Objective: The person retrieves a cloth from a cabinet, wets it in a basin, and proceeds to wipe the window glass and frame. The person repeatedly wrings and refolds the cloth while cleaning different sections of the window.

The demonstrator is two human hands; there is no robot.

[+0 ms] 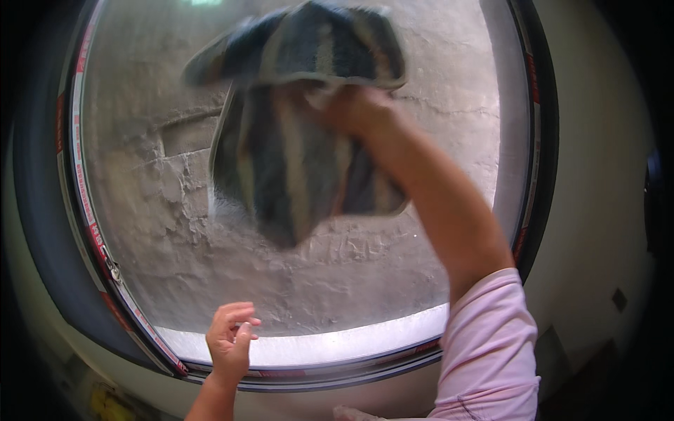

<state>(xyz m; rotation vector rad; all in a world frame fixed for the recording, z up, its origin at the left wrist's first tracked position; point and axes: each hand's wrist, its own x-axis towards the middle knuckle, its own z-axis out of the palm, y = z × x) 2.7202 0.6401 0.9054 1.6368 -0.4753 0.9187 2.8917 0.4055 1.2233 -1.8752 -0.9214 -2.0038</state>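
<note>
My right hand (347, 108) grips a dark cloth with pale stripes (295, 158) high up in front of the window pane (342, 273). Parts of the cloth spread above and below the hand, blurred by motion, and the fingers are partly hidden in its folds. Whether the cloth touches the glass all over, I cannot tell. Lower down, my left hand (231, 337) is raised before the bottom of the window frame (316, 373). Its fingers are loosely curled and apart, with nothing in them.
Beyond the glass stands a rough wall (184, 237) with cracked patches. A metal window latch (111, 266) sits on the left frame, which bears red and white printed tape (87, 205). Something yellow (110, 402) lies at the lower left. A pale wall (590, 173) is to the right.
</note>
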